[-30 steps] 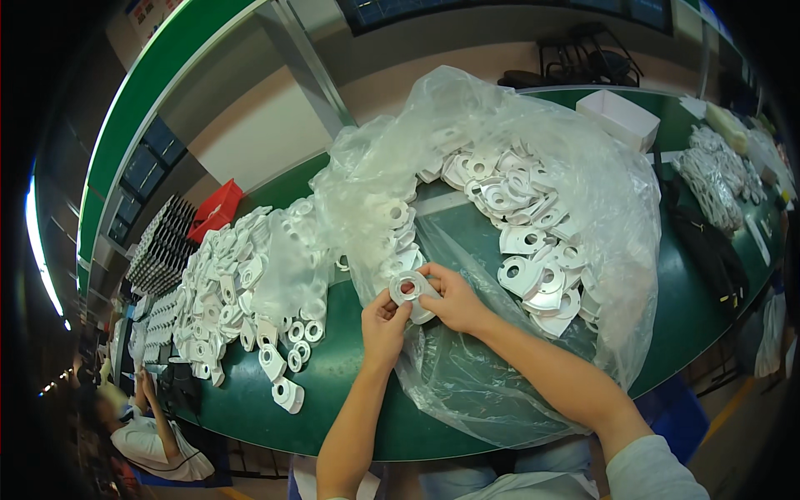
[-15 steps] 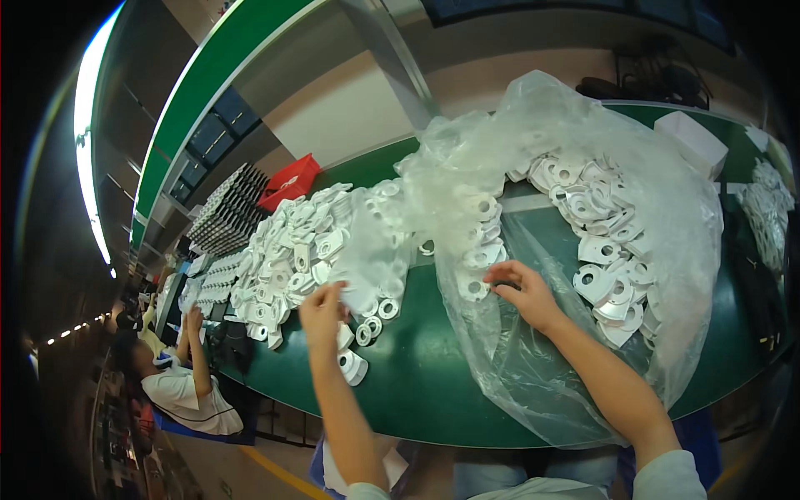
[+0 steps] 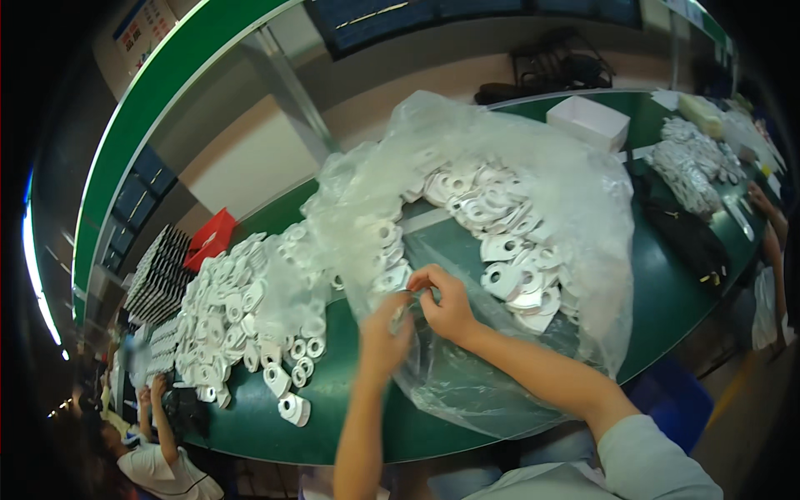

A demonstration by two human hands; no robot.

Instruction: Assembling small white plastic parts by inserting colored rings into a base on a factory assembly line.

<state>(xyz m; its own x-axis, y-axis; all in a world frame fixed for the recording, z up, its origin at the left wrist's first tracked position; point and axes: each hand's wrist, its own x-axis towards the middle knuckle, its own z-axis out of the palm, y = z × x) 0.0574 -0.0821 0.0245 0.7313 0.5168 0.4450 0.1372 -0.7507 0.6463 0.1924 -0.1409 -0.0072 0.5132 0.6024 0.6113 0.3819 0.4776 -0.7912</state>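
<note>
Green, smooth-topped table (image 3: pixel 321 417) is spread across the frame, edge curved by the lens. Centre to right is covered by a clear, wrinkled plastic bag (image 3: pixel 596 208). White, flat, rounded parts with round holes (image 3: pixel 504 247) are piled amid its folds; a second heap of similar white parts (image 3: pixel 225 321) is set left of centre. Both forearms are angled in from the lower edge, converging mid-frame. Left hand (image 3: pixel 386 337) is raised, motion-blurred; right hand (image 3: pixel 446 307) is turned inward, fingers curled toward the thumb. Fingertips are brought close together; whether a part is pinched cannot be told. White poster with red and blue print (image 3: pixel 143 35) is mounted upper left, writing too small to be read reliably. Thin white rings (image 3: pixel 322 348) are scattered beside the left heap.
</note>
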